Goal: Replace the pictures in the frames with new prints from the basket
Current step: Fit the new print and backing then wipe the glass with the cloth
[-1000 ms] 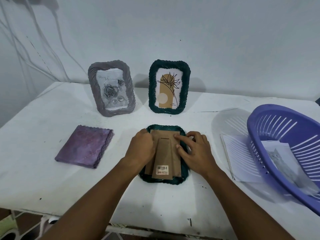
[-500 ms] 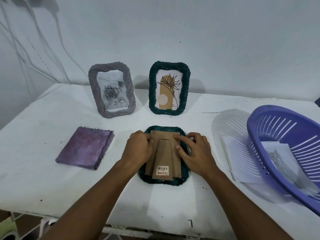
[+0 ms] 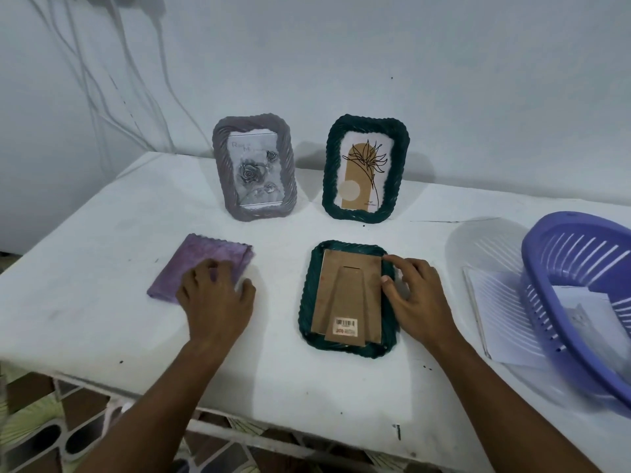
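On the counter [image 3: 102,261], the face-down green frame [image 3: 348,297] lies lengthwise away from the person, right hand [image 3: 418,297] loosely spread touching its right edge, left hand [image 3: 215,297] curling onto the cloth [image 3: 205,257].

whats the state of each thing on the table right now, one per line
grey frame: upright, rose picture in it
standing green frame: upright, plant print in it
flat green frame: face down, cardboard back in place
purple cloth: folded flat, under the left hand
left hand: resting on the cloth
right hand: fingers at the flat frame's right edge
basket: tilted, prints inside
papers: flat beside the basket
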